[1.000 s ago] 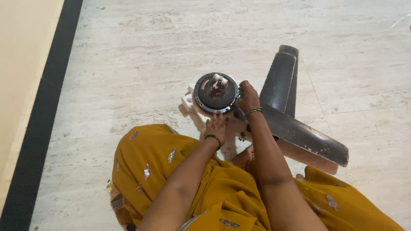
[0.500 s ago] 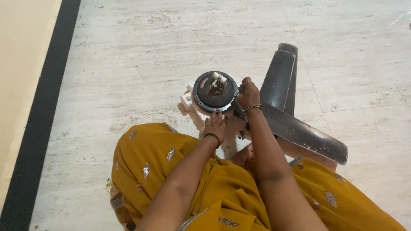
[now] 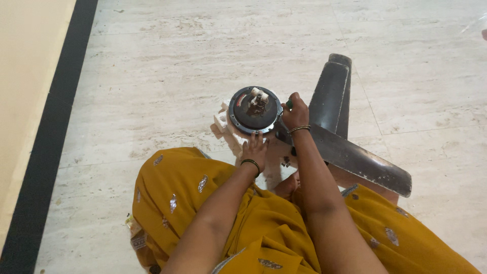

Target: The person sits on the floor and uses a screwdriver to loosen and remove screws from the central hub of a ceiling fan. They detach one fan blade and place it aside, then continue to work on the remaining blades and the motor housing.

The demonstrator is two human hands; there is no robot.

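A round dark ceiling-fan motor (image 3: pixel 253 109) rests on white foam blocks (image 3: pixel 221 121) on the marble floor. Its centre has a white wiring part sticking up. My left hand (image 3: pixel 253 149) presses flat against the near rim of the motor. My right hand (image 3: pixel 294 112) is closed around a small tool with a green tip, held at the motor's right edge. Dark fan blades (image 3: pixel 329 91) lie just right of my right hand, one (image 3: pixel 360 160) stretching towards the lower right.
I sit on the floor in yellow clothing (image 3: pixel 193 193) with small patches. A black floor border (image 3: pixel 50 132) and a cream wall run down the left side. A foot (image 3: pixel 287 186) shows between my arms.
My hands and the motor stay in nearly the same place. The view has shifted slightly, and my right hand has edged a little along the motor's right rim.
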